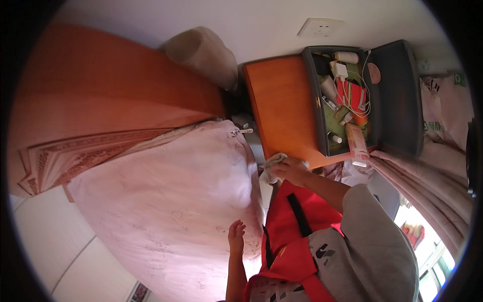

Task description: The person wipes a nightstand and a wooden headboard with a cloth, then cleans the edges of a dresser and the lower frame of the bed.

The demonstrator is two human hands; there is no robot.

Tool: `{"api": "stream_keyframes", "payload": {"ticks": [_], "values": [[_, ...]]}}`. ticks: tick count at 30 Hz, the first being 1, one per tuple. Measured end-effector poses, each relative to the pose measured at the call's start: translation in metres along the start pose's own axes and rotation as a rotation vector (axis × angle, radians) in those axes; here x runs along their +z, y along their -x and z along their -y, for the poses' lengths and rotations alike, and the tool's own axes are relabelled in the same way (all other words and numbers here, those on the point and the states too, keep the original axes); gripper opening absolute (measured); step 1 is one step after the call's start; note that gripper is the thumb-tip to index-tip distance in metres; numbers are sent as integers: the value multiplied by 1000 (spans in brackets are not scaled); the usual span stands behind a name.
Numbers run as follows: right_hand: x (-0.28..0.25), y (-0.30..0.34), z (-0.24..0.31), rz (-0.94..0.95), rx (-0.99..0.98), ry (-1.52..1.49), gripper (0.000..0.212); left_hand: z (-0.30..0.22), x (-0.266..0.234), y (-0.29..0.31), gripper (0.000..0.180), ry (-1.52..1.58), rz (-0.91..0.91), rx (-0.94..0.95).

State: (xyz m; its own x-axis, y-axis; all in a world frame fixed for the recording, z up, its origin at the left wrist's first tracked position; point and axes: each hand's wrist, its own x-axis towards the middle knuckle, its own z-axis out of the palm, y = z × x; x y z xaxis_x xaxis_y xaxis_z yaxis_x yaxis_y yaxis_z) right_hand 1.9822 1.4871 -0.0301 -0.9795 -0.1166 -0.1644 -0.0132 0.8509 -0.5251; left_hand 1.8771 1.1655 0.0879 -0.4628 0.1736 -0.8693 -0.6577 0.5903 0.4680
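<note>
Right hand is bunched over a pale cloth, fingers bent and pressing it at the near left corner of the orange-brown worktop; fingertips partly hidden, so can't tell the exact grip. Left hand hangs over the bed, well apart from the cloth, fingers loosely curled with small gaps. Red apron over a grey short-sleeved top, between the forearms. Bed has a pinkish sheet; small metallic item on its far right corner, near the worktop. Dark grey box sits on the worktop, lid swung out to the right. Inside: white thread spool, white charger with looped cable, red item, small bottles. Pink-and-white carton at the box's near right corner. Further out: wall socket above the box, pinkish curtain on the right, beige roll-shaped thing against the wall, folded patterned panels along the left of the bed.
</note>
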Motion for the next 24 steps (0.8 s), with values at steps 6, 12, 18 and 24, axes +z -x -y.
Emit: {"api": "stream_keyframes", "payload": {"ticks": [6, 12, 18, 24], "values": [[-156, -129, 35, -913, 515, -1240, 28, -67, -26, -64, 34, -153, -55, 193], [-257, -242, 52, -1184, -64, -967, 40, -157, -14, -152, 42, -618, -272, 483], [-160, -259, 5, -992, 6, -1076, 44, -196, 14, -186, 106, -918, -392, 383], [-165, -252, 13, -668, 396, -1282, 49, -192, 28, -231, 129, -1206, -338, -180]]}}
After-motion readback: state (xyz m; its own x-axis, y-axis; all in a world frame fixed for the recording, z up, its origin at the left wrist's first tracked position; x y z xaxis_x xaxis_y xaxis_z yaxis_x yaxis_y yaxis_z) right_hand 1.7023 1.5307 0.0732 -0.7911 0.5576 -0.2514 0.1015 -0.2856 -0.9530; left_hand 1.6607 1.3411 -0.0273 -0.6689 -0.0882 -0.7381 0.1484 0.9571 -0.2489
